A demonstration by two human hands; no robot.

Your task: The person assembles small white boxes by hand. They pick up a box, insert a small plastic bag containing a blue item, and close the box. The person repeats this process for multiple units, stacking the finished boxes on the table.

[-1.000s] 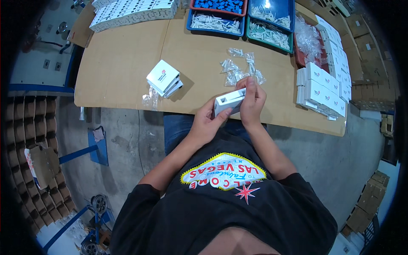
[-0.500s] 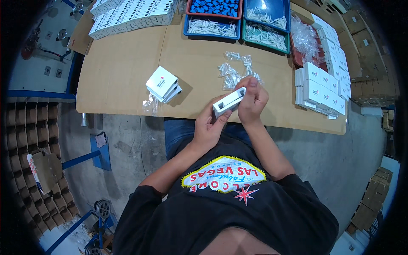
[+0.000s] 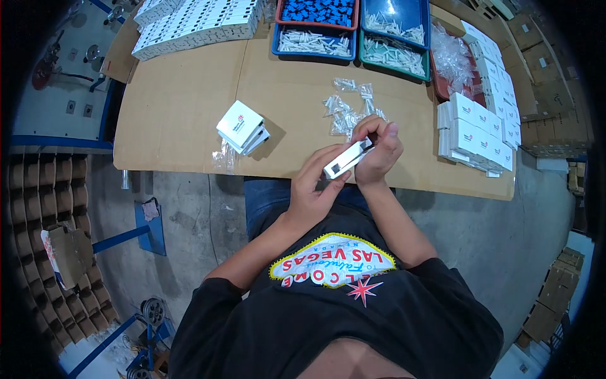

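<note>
A small white box (image 3: 344, 161) is held tilted above the table's near edge, its narrow side with dark slots facing up. My left hand (image 3: 312, 183) grips its left end, thumb below and fingers behind. My right hand (image 3: 379, 151) is closed at the box's right end, its thumb and fingertips pinched there; a small dark spot shows beside those fingertips, too small to make out. Just beyond my hands lie several clear bags (image 3: 344, 114) of white plugs. To the left stands a short stack of white boxes (image 3: 242, 125), with a clear plastic bag (image 3: 224, 156) beside it.
Trays of blue pieces (image 3: 317, 11) and white plugs (image 3: 314, 43) line the far side. Stacked white boxes stand at the far left (image 3: 196, 28) and right (image 3: 476, 136). Clear bags (image 3: 453, 57) fill a red tray. Brown cardboard (image 3: 189, 88) covers the table.
The white box has turned slightly in my hands and shifted a little right. My right fingers have moved from its upper edge to its right end.
</note>
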